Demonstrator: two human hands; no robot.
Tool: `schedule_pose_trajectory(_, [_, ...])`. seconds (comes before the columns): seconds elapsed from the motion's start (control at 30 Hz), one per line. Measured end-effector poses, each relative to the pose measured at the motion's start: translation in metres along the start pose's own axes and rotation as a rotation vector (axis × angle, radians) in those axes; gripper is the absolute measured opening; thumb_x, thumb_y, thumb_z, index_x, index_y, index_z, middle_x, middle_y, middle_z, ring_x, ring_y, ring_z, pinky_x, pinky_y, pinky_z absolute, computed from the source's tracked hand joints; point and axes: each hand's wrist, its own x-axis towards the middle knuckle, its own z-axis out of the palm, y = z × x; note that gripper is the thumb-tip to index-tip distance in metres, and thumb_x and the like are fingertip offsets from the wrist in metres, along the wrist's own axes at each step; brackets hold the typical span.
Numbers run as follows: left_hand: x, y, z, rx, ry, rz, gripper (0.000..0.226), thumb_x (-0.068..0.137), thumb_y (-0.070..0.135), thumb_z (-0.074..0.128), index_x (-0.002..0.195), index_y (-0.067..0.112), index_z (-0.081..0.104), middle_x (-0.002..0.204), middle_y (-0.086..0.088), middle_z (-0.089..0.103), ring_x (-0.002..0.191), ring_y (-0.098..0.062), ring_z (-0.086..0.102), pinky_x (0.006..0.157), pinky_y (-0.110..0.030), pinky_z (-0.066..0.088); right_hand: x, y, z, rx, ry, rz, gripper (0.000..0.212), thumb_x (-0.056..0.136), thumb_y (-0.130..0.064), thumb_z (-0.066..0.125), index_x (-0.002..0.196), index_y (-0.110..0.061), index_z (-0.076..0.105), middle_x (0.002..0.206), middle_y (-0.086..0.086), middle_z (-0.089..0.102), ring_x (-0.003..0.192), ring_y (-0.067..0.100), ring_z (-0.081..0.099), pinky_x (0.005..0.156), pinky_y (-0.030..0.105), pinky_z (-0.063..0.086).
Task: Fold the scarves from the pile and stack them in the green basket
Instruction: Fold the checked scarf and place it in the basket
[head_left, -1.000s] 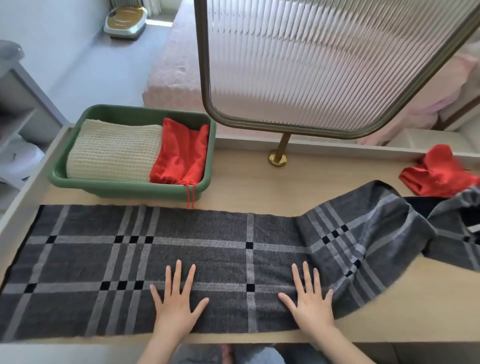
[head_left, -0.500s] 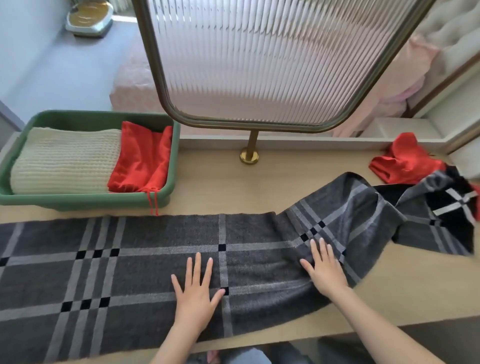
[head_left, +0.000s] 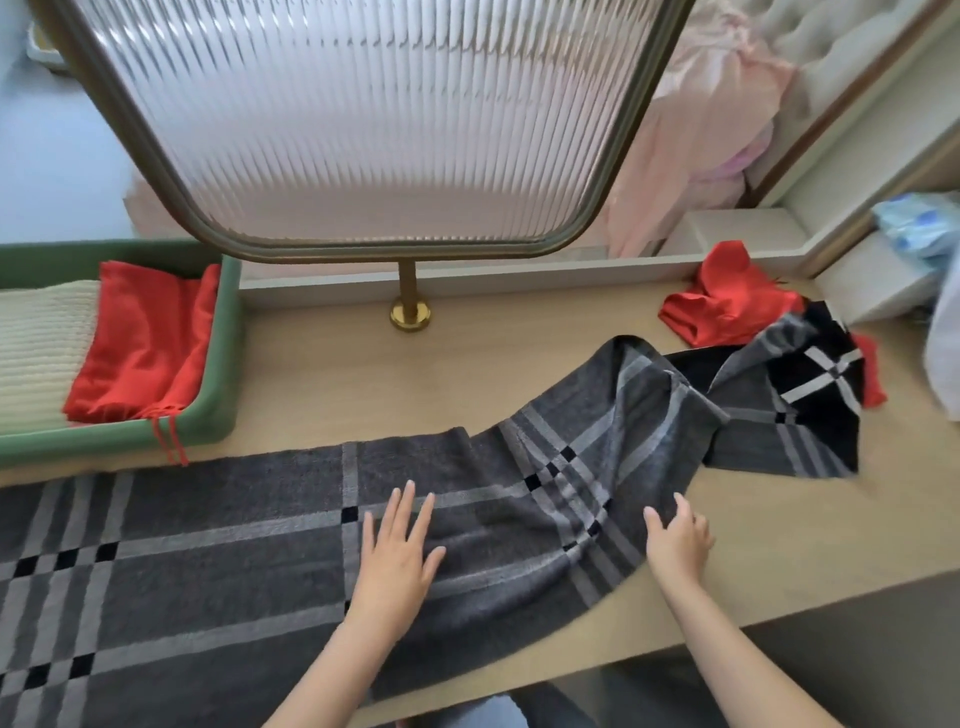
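A long grey plaid scarf (head_left: 218, 561) lies flat across the wooden table from the left edge, bunching and twisting toward the right. My left hand (head_left: 397, 561) presses flat on its middle with straight fingers. My right hand (head_left: 678, 545) rests on the scarf's rumpled right part near its edge, fingers slightly bent. The green basket (head_left: 221, 395) at the far left holds a folded cream knit scarf (head_left: 41, 338) and a folded red scarf (head_left: 140, 343). Another red scarf (head_left: 727, 301) lies crumpled at the back right, partly under the plaid one.
A ribbed glass panel (head_left: 363, 114) on a brass post (head_left: 409, 312) stands at the table's back middle. A white ledge (head_left: 519, 275) runs along the back edge. Pink bedding and a blue packet (head_left: 919, 228) lie beyond at the right.
My right hand has slid rightward along the scarf to its rumpled part. The left hand also shifted right. The view has turned to the right, so the basket is now cut off at the left.
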Motion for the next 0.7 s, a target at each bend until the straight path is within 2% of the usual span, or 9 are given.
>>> schedule_pose_trajectory(0.07, [0.012,0.033,-0.006,0.005,0.002,0.051,0.092,0.072,0.070,-0.029,0.150,0.025,-0.011,0.154,-0.002,-0.025,0.138,-0.023,-0.028,0.112,-0.043,-0.013,0.014,0.009,-0.006,0.060,0.021,0.073,0.054,0.092,-0.023,0.060,0.140,-0.006,0.041,0.139,0.022,0.041,0.126,0.038,0.035,0.100,0.043,0.033])
schedule_pose_trajectory(0.17, [0.029,0.073,-0.009,0.011,-0.084,0.064,0.065,0.098,0.055,0.009,0.150,0.026,-0.016,0.151,-0.003,-0.033,0.135,-0.021,-0.034,0.116,-0.045,-0.011,0.037,0.012,-0.006,0.185,0.045,0.098,0.054,0.088,-0.020,0.067,0.134,-0.002,0.046,0.129,0.021,0.051,0.122,0.037,0.040,0.095,0.041,0.035])
schedule_pose_trajectory(0.2, [0.033,0.084,-0.010,0.003,-0.105,0.068,0.065,0.101,0.050,0.018,0.150,0.025,-0.016,0.151,-0.003,-0.034,0.134,-0.021,-0.034,0.116,-0.046,-0.010,0.046,0.012,-0.005,0.238,0.064,0.118,0.054,0.086,-0.018,0.069,0.132,-0.001,0.047,0.123,0.020,0.055,0.120,0.037,0.042,0.095,0.041,0.035])
schedule_pose_trajectory(0.27, [0.043,0.102,-0.012,-0.004,-0.100,0.087,0.065,0.102,0.047,0.023,0.151,0.025,-0.015,0.148,-0.002,-0.035,0.133,-0.019,-0.035,0.116,-0.045,-0.011,0.060,0.010,-0.003,0.339,0.097,0.180,0.054,0.083,-0.016,0.072,0.128,0.000,0.048,0.115,0.018,0.061,0.118,0.036,0.043,0.095,0.041,0.036])
schedule_pose_trajectory(0.4, [0.060,0.126,-0.016,0.013,-0.104,0.108,0.065,0.102,0.047,0.022,0.151,0.026,-0.015,0.155,0.000,-0.027,0.139,-0.018,-0.030,0.116,-0.044,-0.011,0.084,0.005,-0.002,0.393,0.067,0.223,0.050,0.081,-0.017,0.074,0.122,-0.003,0.049,0.097,0.009,0.062,0.114,0.034,0.048,0.092,0.042,0.041])
schedule_pose_trajectory(0.47, [0.065,0.133,-0.014,0.037,-0.146,0.107,0.065,0.102,0.048,0.021,0.151,0.026,-0.016,0.159,-0.001,-0.021,0.145,-0.018,-0.023,0.117,-0.045,-0.009,0.092,0.006,0.001,0.347,0.038,0.210,0.041,0.083,-0.019,0.072,0.116,-0.007,0.052,0.096,0.008,0.063,0.109,0.033,0.052,0.085,0.041,0.043])
schedule_pose_trajectory(0.57, [0.069,0.138,-0.007,0.052,-0.167,0.086,0.066,0.099,0.052,0.015,0.150,0.027,-0.017,0.159,-0.002,-0.022,0.146,-0.019,-0.021,0.117,-0.047,-0.010,0.093,0.013,0.001,0.242,0.033,0.136,0.012,0.088,-0.022,0.065,0.093,-0.013,0.060,0.092,0.007,0.065,0.100,0.028,0.052,0.074,0.035,0.042])
schedule_pose_trajectory(0.63, [0.072,0.140,-0.001,0.057,-0.163,0.066,0.065,0.101,0.052,0.016,0.150,0.027,-0.018,0.158,-0.003,-0.024,0.145,-0.019,-0.022,0.116,-0.048,-0.010,0.086,0.023,-0.006,0.228,0.081,0.084,0.009,0.089,-0.022,0.061,0.084,-0.015,0.059,0.084,0.005,0.063,0.092,0.024,0.052,0.068,0.033,0.042])
schedule_pose_trajectory(0.7, [0.076,0.142,0.004,0.064,-0.153,0.061,0.072,0.091,0.066,-0.003,0.149,0.028,-0.021,0.156,-0.003,-0.029,0.142,-0.018,-0.027,0.114,-0.048,-0.014,0.074,0.038,-0.020,0.274,0.154,0.056,0.009,0.090,-0.022,0.060,0.084,-0.015,0.059,0.081,0.002,0.061,0.083,0.022,0.053,0.064,0.032,0.044])
